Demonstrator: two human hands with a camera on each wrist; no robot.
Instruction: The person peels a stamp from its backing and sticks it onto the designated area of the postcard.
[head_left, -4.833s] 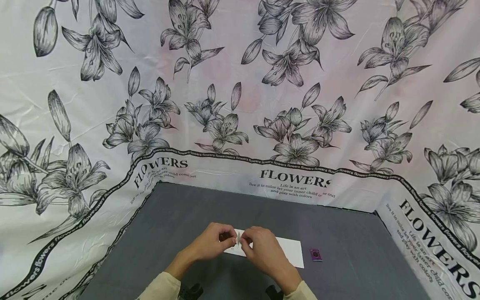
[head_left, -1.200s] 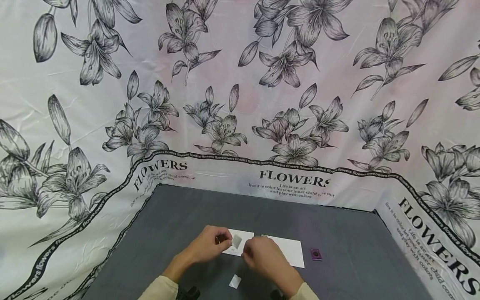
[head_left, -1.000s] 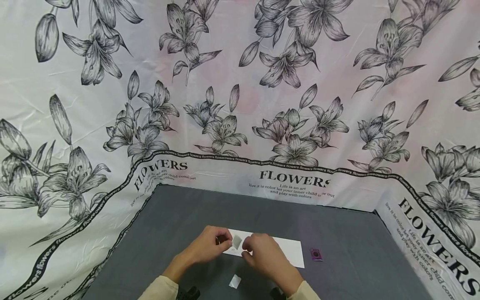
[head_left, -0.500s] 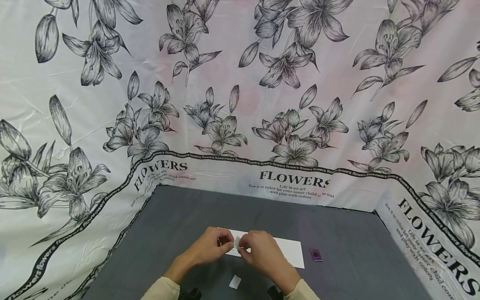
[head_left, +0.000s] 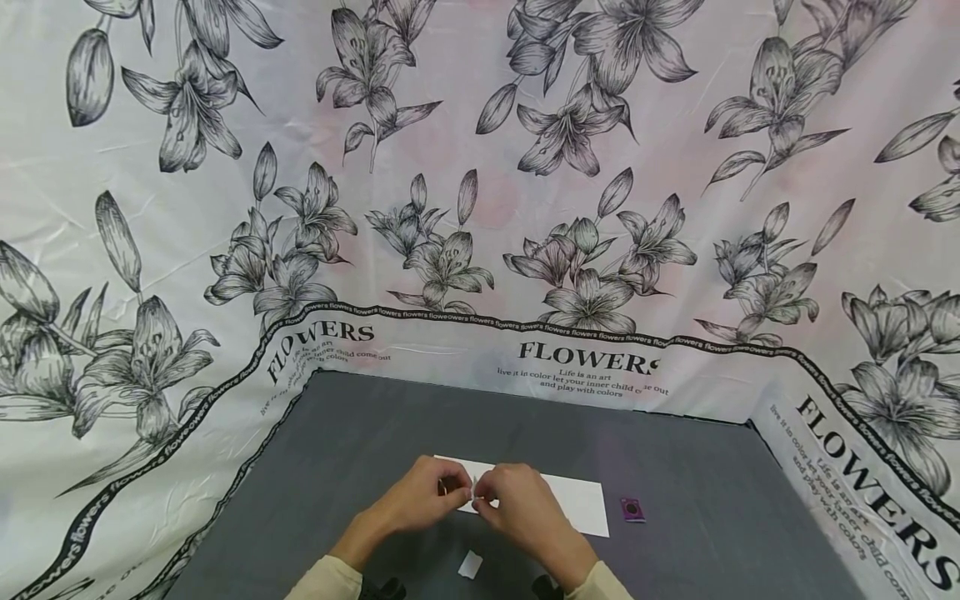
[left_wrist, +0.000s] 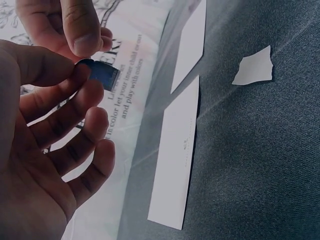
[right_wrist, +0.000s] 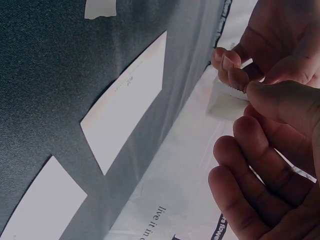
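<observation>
Between the fingertips of both hands is a small flat packet with a toothed edge. It shows a blue face [left_wrist: 104,75] in the left wrist view and a pale face in the right wrist view. My left hand [head_left: 422,497] pinches it by thumb and forefinger, its other fingers loosely bent. From the other side my right hand [head_left: 522,502] pinches the same packet's edge, fingertips almost meeting the left ones. Both hands are raised above a white card [left_wrist: 175,155] with tiny print. A torn white scrap [head_left: 470,564] lies nearer the person.
A second white card [head_left: 581,502] lies right of the first on the dark grey tabletop [head_left: 360,425]. Farther right is a small purple packet [head_left: 632,510]. A white flower-printed cloth [head_left: 450,342] hangs behind and along the sides.
The white scrap was absent 4.8 s ago and lay on the table by 1.2 s ago. My right hand, apart from the packet then, has moved left and now pinches it beside my left hand.
</observation>
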